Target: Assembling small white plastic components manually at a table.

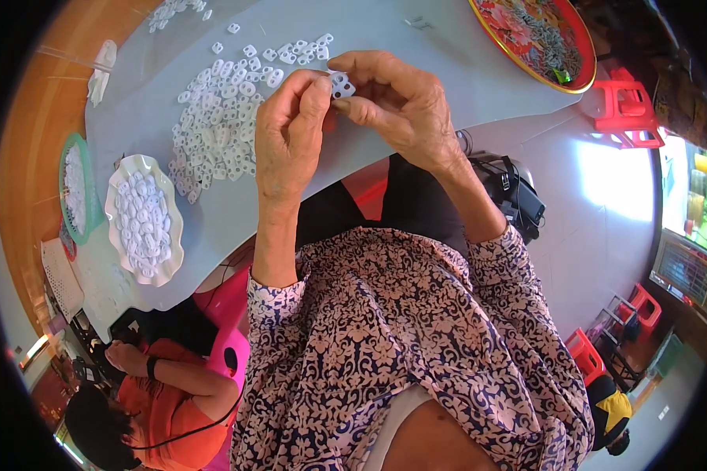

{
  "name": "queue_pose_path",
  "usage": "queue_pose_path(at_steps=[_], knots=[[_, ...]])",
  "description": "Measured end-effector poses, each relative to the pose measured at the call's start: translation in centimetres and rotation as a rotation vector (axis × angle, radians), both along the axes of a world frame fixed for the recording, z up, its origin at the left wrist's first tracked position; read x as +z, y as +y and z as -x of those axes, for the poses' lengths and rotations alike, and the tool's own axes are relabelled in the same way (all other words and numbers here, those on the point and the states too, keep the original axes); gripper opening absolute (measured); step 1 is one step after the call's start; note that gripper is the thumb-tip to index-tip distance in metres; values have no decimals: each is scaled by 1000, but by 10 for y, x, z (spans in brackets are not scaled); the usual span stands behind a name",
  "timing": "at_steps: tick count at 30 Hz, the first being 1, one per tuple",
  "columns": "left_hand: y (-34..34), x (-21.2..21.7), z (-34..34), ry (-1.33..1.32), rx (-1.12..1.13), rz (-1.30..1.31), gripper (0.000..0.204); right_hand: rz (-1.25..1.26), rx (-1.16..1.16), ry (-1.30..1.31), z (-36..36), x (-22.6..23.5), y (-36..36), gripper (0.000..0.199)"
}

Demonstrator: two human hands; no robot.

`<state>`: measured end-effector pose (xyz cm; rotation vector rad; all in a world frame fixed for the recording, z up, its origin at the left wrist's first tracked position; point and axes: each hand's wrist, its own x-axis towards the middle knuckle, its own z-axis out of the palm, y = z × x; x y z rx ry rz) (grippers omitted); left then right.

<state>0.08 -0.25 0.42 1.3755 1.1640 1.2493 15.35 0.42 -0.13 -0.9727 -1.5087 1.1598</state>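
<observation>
Just over the table's front edge, my left hand (294,129) and my right hand (397,106) meet, both closed. Between their thumbs and forefingers is a small white plastic piece with holes (341,85), pinched from either side. Part of it is hidden by the fingertips. Left of my hands a heap of similar small white plastic pieces (212,129) lies loose on the grey table (401,35). A few more pieces are scattered behind the heap.
A wavy-edged white dish (177,235) of white pieces stands at the left, beside a green basket (93,224). At the far right is a round red tray (518,69) with small metal parts. A person in orange (184,400) sits at lower left; red stools (624,114) stand right.
</observation>
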Motion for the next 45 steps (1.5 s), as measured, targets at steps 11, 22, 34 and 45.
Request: queue_pose_path(at_steps=[11,22,34,45], knots=[[1,0,6,75,-19,25,27,-118,-11,-163,2,5,-1,31],[-2,0,1,102,-83,-57,25,-383,68,-292,-13,6,11,33],[-6,1,-5,142,-80,23,25,-390,47,-271,-13,5,10,25],[-6,3,-13,45,-25,-46,26,-416,40,-190,-14,6,11,22]])
